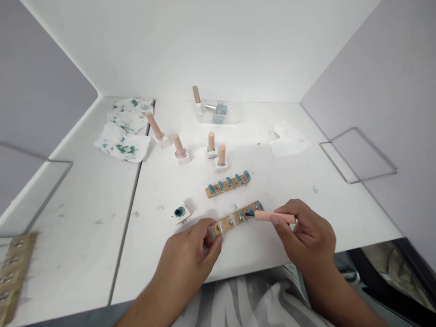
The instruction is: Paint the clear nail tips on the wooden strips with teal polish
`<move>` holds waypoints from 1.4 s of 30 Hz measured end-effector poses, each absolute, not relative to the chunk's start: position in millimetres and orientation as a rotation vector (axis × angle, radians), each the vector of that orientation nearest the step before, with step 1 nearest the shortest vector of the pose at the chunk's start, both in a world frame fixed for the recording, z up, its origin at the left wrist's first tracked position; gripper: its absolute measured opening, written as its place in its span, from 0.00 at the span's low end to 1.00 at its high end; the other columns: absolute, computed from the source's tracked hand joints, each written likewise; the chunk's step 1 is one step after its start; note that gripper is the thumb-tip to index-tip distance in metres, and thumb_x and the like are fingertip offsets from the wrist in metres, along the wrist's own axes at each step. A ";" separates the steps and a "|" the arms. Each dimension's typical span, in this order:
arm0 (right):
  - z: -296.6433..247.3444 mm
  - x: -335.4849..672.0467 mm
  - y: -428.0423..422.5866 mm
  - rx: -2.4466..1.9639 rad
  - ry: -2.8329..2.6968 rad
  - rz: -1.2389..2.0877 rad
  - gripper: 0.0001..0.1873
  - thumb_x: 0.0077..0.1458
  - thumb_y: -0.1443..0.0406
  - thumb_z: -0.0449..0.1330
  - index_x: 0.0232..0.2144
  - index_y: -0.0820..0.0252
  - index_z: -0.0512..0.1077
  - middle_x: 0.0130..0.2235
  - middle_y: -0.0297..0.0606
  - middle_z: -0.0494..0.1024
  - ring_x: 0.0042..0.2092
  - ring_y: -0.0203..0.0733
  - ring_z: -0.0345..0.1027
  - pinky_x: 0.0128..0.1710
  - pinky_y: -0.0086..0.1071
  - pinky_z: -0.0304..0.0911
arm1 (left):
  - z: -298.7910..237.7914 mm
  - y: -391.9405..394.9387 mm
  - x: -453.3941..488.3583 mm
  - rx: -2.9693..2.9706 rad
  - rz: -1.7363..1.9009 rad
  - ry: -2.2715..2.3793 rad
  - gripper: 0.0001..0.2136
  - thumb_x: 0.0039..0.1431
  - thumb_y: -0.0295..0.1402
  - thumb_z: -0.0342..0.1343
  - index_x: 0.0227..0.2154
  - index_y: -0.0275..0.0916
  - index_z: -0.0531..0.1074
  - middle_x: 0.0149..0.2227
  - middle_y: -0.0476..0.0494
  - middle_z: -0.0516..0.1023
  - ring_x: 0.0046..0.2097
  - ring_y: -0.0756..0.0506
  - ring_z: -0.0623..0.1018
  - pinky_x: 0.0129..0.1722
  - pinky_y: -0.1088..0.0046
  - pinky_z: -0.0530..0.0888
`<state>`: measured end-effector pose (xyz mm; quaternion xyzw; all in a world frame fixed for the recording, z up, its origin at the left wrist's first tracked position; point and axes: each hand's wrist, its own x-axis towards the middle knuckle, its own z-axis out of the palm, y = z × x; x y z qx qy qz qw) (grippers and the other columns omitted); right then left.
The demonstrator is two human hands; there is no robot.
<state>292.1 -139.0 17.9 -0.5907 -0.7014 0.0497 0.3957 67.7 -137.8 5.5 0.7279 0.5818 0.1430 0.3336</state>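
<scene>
My left hand (pixel 190 252) pinches the near left end of a wooden nail holder strip (pixel 225 225). Along it sit several false nails; those at the right carry teal polish, while the leftmost look clear. Between the fingers of my right hand (pixel 304 229) is a nail polish brush (pixel 274 217) with a peach handle, its dark tip touching or just above a nail near the strip's right part. Behind lies a second strip (pixel 229 184) whose nails are all teal. An uncapped polish bottle (pixel 181 212) with a dark teal mouth stands left of my left hand.
Several peach-capped bottles (pixel 221 159) stand farther back. A clear tray (pixel 235 116) with small bottles is by the back wall. Stained tissues (pixel 124 143) lie at left, a white tissue (pixel 288 138) at right. Wire brackets (pixel 361 156) flank the table; another wooden strip (pixel 17 272) is at lower left.
</scene>
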 end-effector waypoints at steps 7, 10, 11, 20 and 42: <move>20.0 281.8 -131.8 -1.462 -1.834 0.106 0.06 0.52 0.66 0.59 0.26 0.59 0.66 0.20 0.30 0.68 0.24 0.33 0.59 0.26 0.30 0.56 | 3.0 -138.5 67.1 1.910 0.361 1.527 0.10 0.58 0.37 0.49 0.41 0.42 0.69 0.25 0.52 0.75 0.26 0.48 0.75 0.25 0.73 0.69; 17.1 285.6 -134.3 -1.476 -1.878 0.098 0.06 0.52 0.66 0.58 0.25 0.59 0.66 0.19 0.29 0.66 0.23 0.32 0.59 0.26 0.30 0.56 | 2.1 -138.5 67.4 1.915 0.385 1.531 0.10 0.58 0.37 0.50 0.41 0.42 0.69 0.25 0.52 0.76 0.26 0.48 0.75 0.25 0.74 0.69; 16.6 288.1 -136.7 -1.484 -1.885 0.106 0.06 0.52 0.67 0.58 0.25 0.59 0.65 0.19 0.28 0.65 0.23 0.32 0.58 0.26 0.29 0.55 | 1.8 -138.6 67.3 1.917 0.390 1.530 0.11 0.57 0.37 0.50 0.41 0.42 0.69 0.25 0.51 0.76 0.26 0.48 0.75 0.25 0.74 0.69; 20.2 296.3 -147.6 -1.474 -1.806 0.130 0.05 0.52 0.68 0.59 0.27 0.58 0.65 0.21 0.29 0.66 0.24 0.32 0.57 0.27 0.30 0.55 | 2.1 -138.2 66.9 1.908 0.389 1.537 0.11 0.57 0.38 0.50 0.41 0.41 0.68 0.25 0.50 0.76 0.27 0.48 0.76 0.24 0.74 0.69; 14.2 289.9 -144.2 -1.353 -1.902 0.017 0.06 0.49 0.70 0.61 0.28 0.60 0.66 0.21 0.30 0.65 0.25 0.34 0.57 0.28 0.32 0.54 | 1.8 -138.4 67.0 1.914 0.386 1.558 0.10 0.57 0.39 0.51 0.39 0.41 0.68 0.25 0.52 0.75 0.26 0.48 0.76 0.25 0.74 0.70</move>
